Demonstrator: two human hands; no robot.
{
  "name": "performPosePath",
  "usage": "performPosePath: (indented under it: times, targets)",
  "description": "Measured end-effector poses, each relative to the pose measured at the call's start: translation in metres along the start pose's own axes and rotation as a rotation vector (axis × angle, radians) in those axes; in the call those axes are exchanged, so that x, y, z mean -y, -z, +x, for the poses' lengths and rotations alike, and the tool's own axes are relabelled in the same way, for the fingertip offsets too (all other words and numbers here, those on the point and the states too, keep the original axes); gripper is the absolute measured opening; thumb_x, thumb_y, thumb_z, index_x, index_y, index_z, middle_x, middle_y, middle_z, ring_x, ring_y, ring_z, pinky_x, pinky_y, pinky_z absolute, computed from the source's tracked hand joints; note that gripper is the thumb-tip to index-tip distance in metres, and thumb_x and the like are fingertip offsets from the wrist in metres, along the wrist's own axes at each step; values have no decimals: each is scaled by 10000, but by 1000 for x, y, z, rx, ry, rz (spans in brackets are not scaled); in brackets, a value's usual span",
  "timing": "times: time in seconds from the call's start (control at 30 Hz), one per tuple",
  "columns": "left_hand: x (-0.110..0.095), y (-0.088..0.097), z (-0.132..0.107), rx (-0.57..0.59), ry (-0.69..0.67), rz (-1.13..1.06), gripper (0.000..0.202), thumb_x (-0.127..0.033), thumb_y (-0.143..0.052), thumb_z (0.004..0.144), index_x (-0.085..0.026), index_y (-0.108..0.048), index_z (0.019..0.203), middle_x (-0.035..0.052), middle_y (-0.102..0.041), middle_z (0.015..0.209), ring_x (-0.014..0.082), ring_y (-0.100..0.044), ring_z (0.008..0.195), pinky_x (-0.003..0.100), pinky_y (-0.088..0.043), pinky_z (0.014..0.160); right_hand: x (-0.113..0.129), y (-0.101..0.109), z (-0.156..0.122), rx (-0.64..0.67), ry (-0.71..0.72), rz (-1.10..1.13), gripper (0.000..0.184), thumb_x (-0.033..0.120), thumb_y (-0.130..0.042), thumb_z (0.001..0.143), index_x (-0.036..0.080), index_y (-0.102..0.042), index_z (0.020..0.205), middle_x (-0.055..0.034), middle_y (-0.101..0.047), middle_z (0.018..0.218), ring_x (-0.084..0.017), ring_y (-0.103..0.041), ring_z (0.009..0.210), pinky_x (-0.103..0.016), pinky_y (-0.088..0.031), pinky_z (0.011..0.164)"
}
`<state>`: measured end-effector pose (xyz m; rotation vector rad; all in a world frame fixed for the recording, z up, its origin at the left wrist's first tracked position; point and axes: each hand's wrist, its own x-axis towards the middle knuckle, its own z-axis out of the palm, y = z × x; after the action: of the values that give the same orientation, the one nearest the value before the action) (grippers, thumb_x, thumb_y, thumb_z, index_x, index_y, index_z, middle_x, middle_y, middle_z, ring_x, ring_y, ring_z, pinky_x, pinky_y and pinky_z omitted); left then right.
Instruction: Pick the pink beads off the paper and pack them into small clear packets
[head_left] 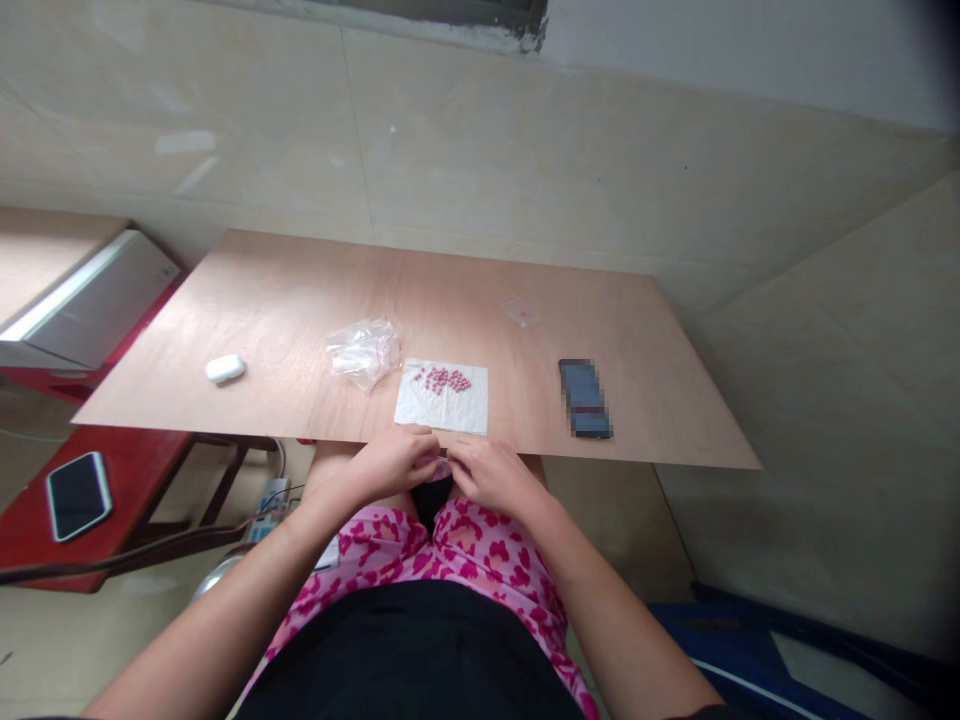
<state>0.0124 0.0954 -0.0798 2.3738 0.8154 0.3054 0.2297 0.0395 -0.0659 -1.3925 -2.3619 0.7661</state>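
My left hand [397, 462] and my right hand [489, 472] meet at the table's front edge, fingers closed in a pinch. Between them shows a bit of a small, pinkish, see-through thing [442, 468], which looks like a small plastic bag; the fingers hide most of it. Just beyond my hands lies a white paper sheet [442, 412]. Several small pink beads [448, 380] rest on its far half, most of them bunched together. Left of the sheet is a crumpled heap of clear plastic bags [366, 352].
The wooden tabletop [285, 290] also bears a white earphone case [225, 369], a small clear bag [519, 312] and a dark phone [586, 398]. Another phone [79, 496] lies on a red stool [150, 460] at the left. A tiled wall [465, 170] stands behind the table.
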Motion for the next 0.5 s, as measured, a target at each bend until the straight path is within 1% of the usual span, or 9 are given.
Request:
performPosePath:
  times: [0.07,0.17,0.23,0.33,0.5]
  targets:
    - [-4,-1,1,1,-37,-14,153,-271,-631,988,-181,-673,872,46,-688,868,186,-640,776,294,-486,700,1,0,1,5,14,9,226,130,-574,957,213,-731,1097,-72,-752,1089,-231,-671,1000,-324,-504,881]
    - [-5,-2,2,-7,-59,-21,152,-241,-583,1020,-178,-669,911,54,-705,919,191,-655,824,302,-499,736,4,2,1,-11,0,24,241,144,-545,990,216,-705,1156,-72,-744,1165,-228,-675,1046,-322,-501,904]
    - [-2,-4,1,-22,-45,8,151,-231,-581,1018,-176,-658,900,55,-700,907,194,-650,817,312,-500,741,4,3,1,-14,-35,11,236,176,-544,1007,226,-700,1177,-68,-747,1174,-227,-681,1032,-315,-498,884]
    - [4,-8,1,-48,-37,48,162,-218,-569,1017,-182,-636,874,49,-691,875,191,-634,783,318,-489,724,4,5,1,4,-77,-30,210,203,-548,1010,221,-719,1131,-74,-758,1127,-227,-689,983,-310,-491,848]
    - [4,-11,2,-41,-48,13,156,-198,-548,1024,-200,-587,872,25,-700,864,169,-628,758,298,-465,700,3,6,0,13,-74,-16,250,179,-542,1002,226,-710,1182,-73,-752,1195,-229,-685,1074,-306,-488,899]
